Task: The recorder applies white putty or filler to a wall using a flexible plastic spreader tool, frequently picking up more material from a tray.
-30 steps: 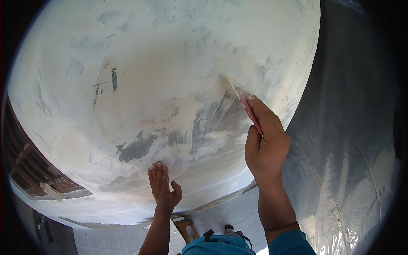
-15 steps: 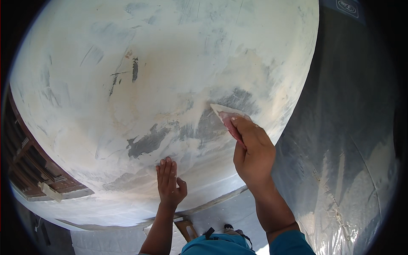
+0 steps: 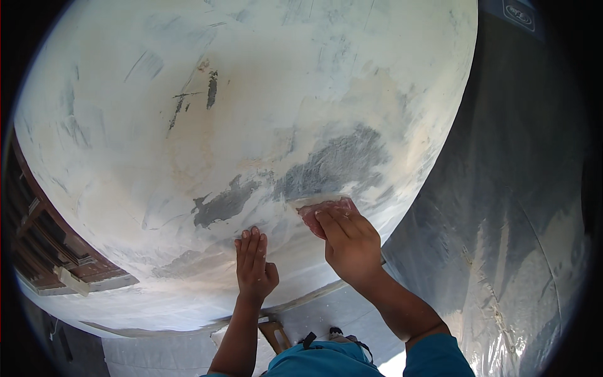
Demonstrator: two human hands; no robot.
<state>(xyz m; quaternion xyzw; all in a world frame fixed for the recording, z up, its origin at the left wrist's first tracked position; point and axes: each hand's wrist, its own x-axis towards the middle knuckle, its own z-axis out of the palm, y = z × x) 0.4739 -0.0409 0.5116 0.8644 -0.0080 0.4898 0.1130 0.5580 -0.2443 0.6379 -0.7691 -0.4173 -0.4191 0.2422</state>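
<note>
A pale, putty-smeared wall (image 3: 125, 207) with dark grey patches bulges across the view. My right hand (image 3: 355, 248) grips a reddish putty scraper (image 3: 323, 212), smeared with white. Its whitish edge lies against the wall, just below the larger grey patch (image 3: 339, 160). Part of the scraper is hidden under my fingers. To the left, my left hand (image 3: 254, 264) rests against the wall, fingers stretched upward and thumb out to the side. Its fingertips sit a little below the smaller grey patch (image 3: 223, 204). Nothing shows in that hand.
At the far left is a brown wooden window frame (image 3: 53, 242) with bars. A grey, shiny plastic sheet (image 3: 477, 251) hangs along the right side. Below, the grey floor (image 3: 314, 314) shows, with a wooden piece (image 3: 274, 336) beside my body.
My right hand has brought the scraper down and slightly left, turning it flatter to the wall. More of the larger grey patch is uncovered. My left hand remains at nearly the same place.
</note>
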